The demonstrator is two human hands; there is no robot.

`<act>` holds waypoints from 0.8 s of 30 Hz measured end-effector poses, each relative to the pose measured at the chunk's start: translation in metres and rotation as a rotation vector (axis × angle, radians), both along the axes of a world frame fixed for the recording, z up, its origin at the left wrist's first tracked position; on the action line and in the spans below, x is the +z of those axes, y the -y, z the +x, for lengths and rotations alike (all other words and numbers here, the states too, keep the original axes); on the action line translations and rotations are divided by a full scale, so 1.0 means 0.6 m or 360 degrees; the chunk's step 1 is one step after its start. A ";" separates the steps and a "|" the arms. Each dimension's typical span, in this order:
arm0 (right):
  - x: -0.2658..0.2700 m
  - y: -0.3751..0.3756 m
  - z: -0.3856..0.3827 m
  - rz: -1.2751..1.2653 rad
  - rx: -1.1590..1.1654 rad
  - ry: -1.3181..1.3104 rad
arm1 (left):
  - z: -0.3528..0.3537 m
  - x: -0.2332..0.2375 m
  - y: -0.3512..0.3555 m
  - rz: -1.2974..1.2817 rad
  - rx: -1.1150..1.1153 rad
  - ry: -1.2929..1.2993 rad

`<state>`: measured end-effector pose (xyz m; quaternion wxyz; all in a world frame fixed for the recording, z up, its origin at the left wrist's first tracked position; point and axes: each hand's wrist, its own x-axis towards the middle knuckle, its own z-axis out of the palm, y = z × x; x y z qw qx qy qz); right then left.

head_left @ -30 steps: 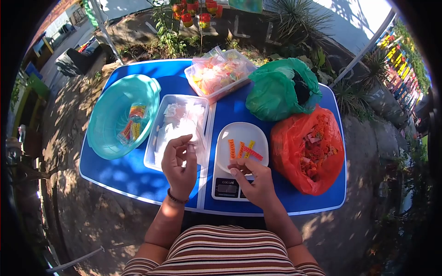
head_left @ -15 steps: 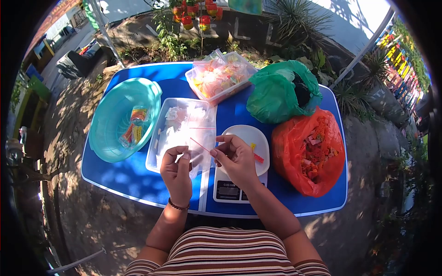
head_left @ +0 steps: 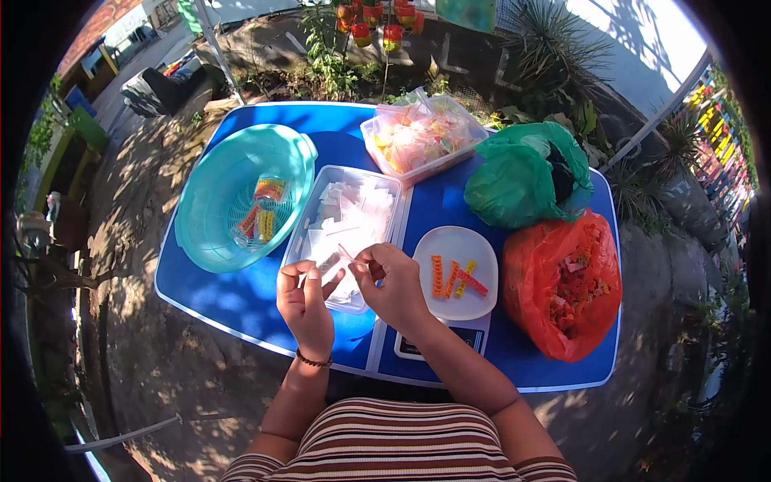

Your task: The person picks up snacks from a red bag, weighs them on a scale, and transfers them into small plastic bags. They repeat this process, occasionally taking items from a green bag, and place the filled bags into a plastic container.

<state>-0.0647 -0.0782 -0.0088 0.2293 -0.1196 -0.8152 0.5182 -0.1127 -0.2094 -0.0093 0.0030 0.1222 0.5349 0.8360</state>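
Clear plastic pouch [head_left: 344,254] left of scale [head_left: 470,333] | looked light, limp, slippery; mouth edge likeliest hold | pinched by left hand [head_left: 305,293], right hand [head_left: 389,281]

Counted: one desk [head_left: 241,293], one basket [head_left: 201,201], two tubs [head_left: 299,241] [head_left: 384,161], two bags [head_left: 514,177] [head_left: 562,281], one scale [head_left: 438,343], one plate [head_left: 483,257], three strips [head_left: 451,277], one clear pouch [head_left: 344,252], two hands: left hand [head_left: 305,301], right hand [head_left: 393,287].

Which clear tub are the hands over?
The near tub, holding empty clear bags, beside the teal basket; the far tub holds colourful packets.
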 end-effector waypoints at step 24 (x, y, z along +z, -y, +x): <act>0.088 -0.089 0.181 0.0165 0.0035 -0.0063 | 0.048 0.022 -0.005 -0.0192 -0.1239 -0.0107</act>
